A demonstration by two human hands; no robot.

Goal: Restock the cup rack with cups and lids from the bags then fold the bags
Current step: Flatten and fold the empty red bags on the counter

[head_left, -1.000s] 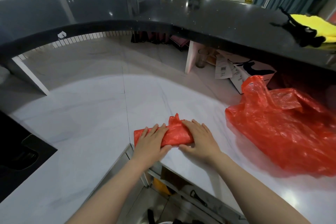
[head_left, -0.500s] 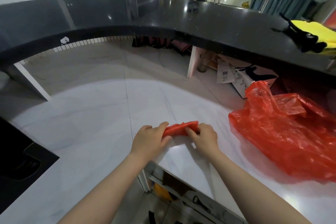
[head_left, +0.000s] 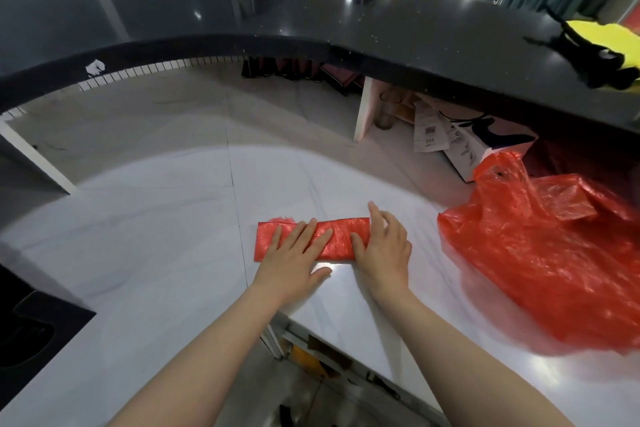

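Altogether two red bags, two hands.

Both forearms are bare from the wrists back to the lower edge of the view, with no sleeve cuff showing. The left hand and the right hand wear nothing: no gloves, rings, watch or bracelet. Fingernails look short and unpainted.

White marble-look counter carries a flat folded red bag near its front edge, with a crumpled red bag just right of that folded one.
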